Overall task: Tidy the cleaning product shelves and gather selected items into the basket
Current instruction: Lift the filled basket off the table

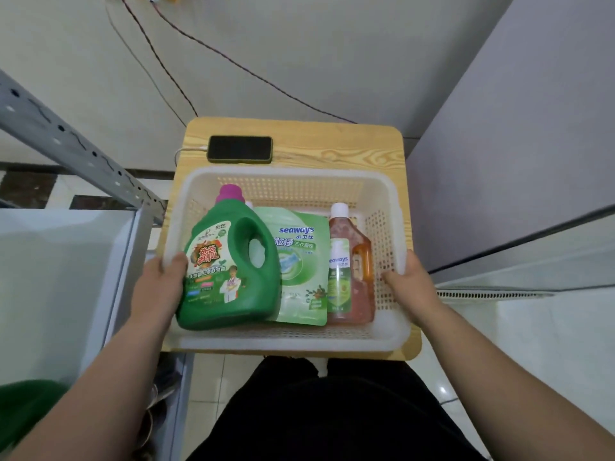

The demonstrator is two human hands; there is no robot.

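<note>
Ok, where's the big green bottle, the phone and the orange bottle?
green bottle [216, 271]: head view, on its front label.
phone [239, 148]: head view, on the middle of its dark screen.
orange bottle [363, 257]: head view, on its amber side, right of the label.

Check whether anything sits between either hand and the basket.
Nothing visible does. The left hand grips the basket at its left rim, and the right hand grips the right rim. The green detergent jug lies inside, right beside the left thumb, but does not block the grip.
</note>
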